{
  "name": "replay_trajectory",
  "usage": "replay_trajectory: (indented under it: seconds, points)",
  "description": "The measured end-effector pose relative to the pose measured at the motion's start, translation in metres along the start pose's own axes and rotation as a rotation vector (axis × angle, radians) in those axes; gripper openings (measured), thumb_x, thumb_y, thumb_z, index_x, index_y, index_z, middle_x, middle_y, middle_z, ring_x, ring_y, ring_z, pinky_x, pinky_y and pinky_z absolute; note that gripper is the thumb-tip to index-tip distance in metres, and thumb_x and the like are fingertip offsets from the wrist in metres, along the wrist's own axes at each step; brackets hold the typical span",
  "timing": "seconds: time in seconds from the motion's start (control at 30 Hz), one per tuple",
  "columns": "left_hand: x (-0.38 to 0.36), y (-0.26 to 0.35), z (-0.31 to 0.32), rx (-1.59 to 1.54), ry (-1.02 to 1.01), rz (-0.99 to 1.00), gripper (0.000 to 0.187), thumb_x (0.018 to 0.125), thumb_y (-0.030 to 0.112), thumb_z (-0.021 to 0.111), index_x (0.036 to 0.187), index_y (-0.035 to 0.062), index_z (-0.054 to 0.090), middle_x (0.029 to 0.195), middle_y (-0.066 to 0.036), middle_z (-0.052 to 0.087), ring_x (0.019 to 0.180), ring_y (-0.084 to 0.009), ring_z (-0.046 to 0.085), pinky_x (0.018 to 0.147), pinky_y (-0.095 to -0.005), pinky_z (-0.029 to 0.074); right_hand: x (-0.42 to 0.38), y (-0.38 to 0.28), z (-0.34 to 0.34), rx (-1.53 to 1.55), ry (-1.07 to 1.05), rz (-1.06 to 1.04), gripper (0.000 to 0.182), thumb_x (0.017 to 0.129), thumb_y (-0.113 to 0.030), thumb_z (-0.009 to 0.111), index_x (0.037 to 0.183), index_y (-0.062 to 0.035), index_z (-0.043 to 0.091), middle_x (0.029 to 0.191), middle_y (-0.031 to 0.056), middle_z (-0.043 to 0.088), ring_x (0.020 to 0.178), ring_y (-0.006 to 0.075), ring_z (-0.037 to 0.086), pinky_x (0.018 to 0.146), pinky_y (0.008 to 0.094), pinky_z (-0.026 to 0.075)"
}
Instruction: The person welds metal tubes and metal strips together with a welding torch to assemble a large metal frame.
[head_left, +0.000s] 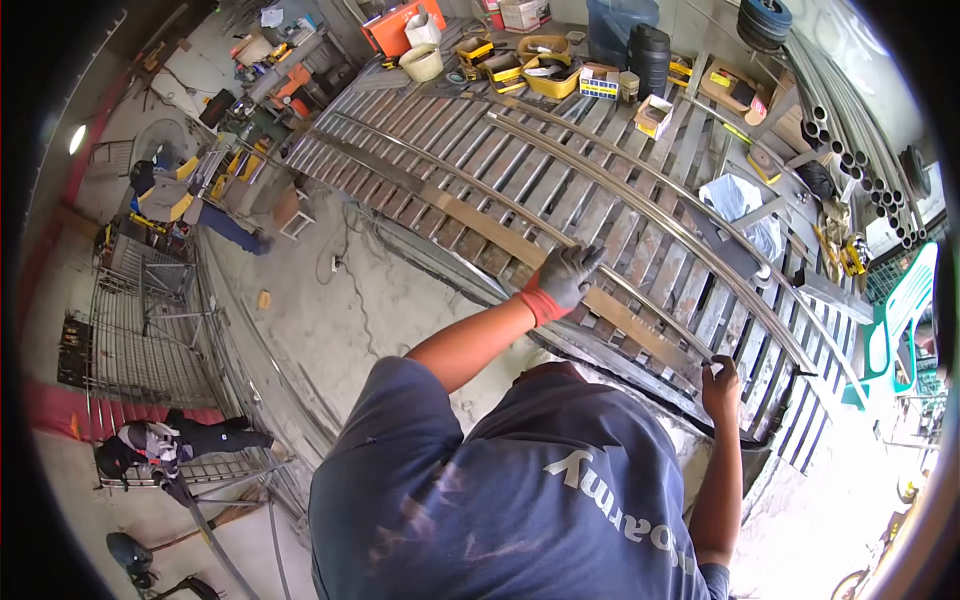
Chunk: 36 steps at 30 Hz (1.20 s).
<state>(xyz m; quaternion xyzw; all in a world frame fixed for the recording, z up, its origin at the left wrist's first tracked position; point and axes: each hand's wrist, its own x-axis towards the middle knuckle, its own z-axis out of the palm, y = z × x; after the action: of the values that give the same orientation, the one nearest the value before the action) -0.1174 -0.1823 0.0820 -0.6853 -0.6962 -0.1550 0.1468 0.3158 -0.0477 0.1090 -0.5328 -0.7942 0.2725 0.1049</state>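
My left hand (567, 280), in a grey glove with a red cuff, lies over a long thin metal tube (490, 196) and the brown flat bar (485, 228) beside it, fingers stretched out. Both pieces rest on a slatted metal worktable (440, 130). My bare right hand (720, 388) is near the table's front edge, by the tube's near end. Its fingers are closed around something small, with white and dark parts showing; I cannot make out what it is.
More long tubes (640, 205) lie farther across the slats. Yellow bins (552, 85) and small boxes (653, 117) stand at the back. Stacked pipes (850, 150) and a green plastic chair (890, 330) are at right. Another person (160, 450) is at far left.
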Motion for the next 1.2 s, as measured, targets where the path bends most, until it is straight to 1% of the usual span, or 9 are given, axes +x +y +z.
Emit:
replay_trajectory:
  seconds: [0.1,0.23,0.47,0.6,0.77,0.93,1.0,1.03,1.2]
  points:
    - [0.013,-0.048,0.03,0.027,-0.27,-0.099,0.079,0.101,0.037,0.063,0.17,0.0049,0.041,0.163,-0.019,0.054,0.146,-0.0408,0.051,0.129,-0.0509,0.033,0.037,0.026,0.045,-0.128,0.117,-0.026,0.046,0.102,-0.028,0.075,0.14,-0.004,0.067,0.098,0.0304,0.077,0.096,0.0481,0.076,0.086,0.0556,0.058]
    - [0.024,-0.1,0.078,0.126,-0.391,-0.124,0.085,0.097,0.054,0.065,0.166,0.0064,0.048,0.156,-0.021,0.06,0.142,-0.0415,0.055,0.126,-0.0542,0.035,0.051,0.005,0.051,-0.211,-0.055,0.111,0.059,0.105,-0.047,0.069,0.146,-0.0044,0.064,0.119,0.0336,0.076,0.115,0.052,0.073,0.098,0.0583,0.057]
    - [0.001,-0.1,0.038,-0.087,-0.055,0.037,0.087,0.099,0.063,0.065,0.162,0.0049,0.051,0.143,-0.025,0.064,0.133,-0.0433,0.06,0.127,-0.058,0.033,0.014,-0.028,0.04,-0.339,-0.142,0.026,0.096,0.085,-0.048,0.093,0.16,-0.0061,0.051,0.153,0.0352,0.052,0.142,0.0523,0.054,0.113,0.0586,0.05]
    - [-0.009,-0.102,0.036,-0.029,-0.129,0.021,0.087,0.103,0.063,0.06,0.165,0.0039,0.048,0.133,-0.023,0.066,0.132,-0.0401,0.058,0.128,-0.0578,0.033,0.005,-0.025,0.061,-0.481,-0.038,-0.016,0.098,0.077,-0.037,0.098,0.159,-0.006,0.054,0.144,0.0294,0.056,0.131,0.0487,0.059,0.111,0.0568,0.049]
    - [-0.013,-0.101,0.04,0.082,-0.062,-0.004,0.059,0.102,0.059,0.06,0.132,0.0121,0.079,0.121,-0.021,0.068,0.112,-0.0406,0.059,0.106,-0.0548,0.045,0.0,-0.008,0.077,-0.353,0.074,-0.059,0.089,0.079,-0.027,0.093,0.158,-0.0073,0.056,0.126,0.0255,0.066,0.118,0.0467,0.064,0.103,0.0556,0.051]
    - [-0.01,-0.11,0.036,-0.27,0.1,0.007,0.041,0.096,0.044,0.072,0.119,0.0094,0.077,0.113,-0.021,0.07,0.113,-0.0417,0.062,0.108,-0.0585,0.046,0.008,0.003,0.079,-0.197,-0.019,-0.052,0.089,0.079,-0.022,0.093,0.157,-0.0028,0.053,0.127,0.024,0.069,0.121,0.0443,0.065,0.106,0.0547,0.054]
    - [-0.005,-0.112,0.031,-0.344,-0.243,-0.042,0.032,0.092,0.035,0.073,0.108,0.0079,0.079,0.095,-0.023,0.071,0.096,-0.045,0.064,0.093,-0.0562,0.049,0.004,-0.023,0.055,-0.265,-0.131,-0.15,0.084,0.085,-0.022,0.091,0.155,0.0006,0.052,0.131,0.0245,0.07,0.125,0.045,0.066,0.108,0.0538,0.054]
    - [-0.007,-0.113,0.047,-0.408,0.015,0.033,0.024,0.091,0.031,0.073,0.098,0.009,0.078,0.087,-0.022,0.068,0.088,-0.0448,0.063,0.088,-0.0568,0.048,0.003,-0.012,0.058,-0.1,-0.087,-0.027,0.079,0.087,-0.023,0.09,0.153,0.0017,0.052,0.139,0.0269,0.066,0.132,0.0474,0.062,0.11,0.0535,0.053]
    - [0.002,-0.113,0.035,-0.271,0.05,0.135,0.021,0.093,0.029,0.072,0.097,0.0082,0.076,0.094,-0.016,0.071,0.093,-0.0402,0.066,0.091,-0.0553,0.051,-0.028,0.019,0.029,0.079,0.087,0.138,0.038,0.103,-0.012,0.057,0.14,-0.0006,0.056,0.129,0.0322,0.065,0.123,0.0497,0.063,0.106,0.0535,0.052]
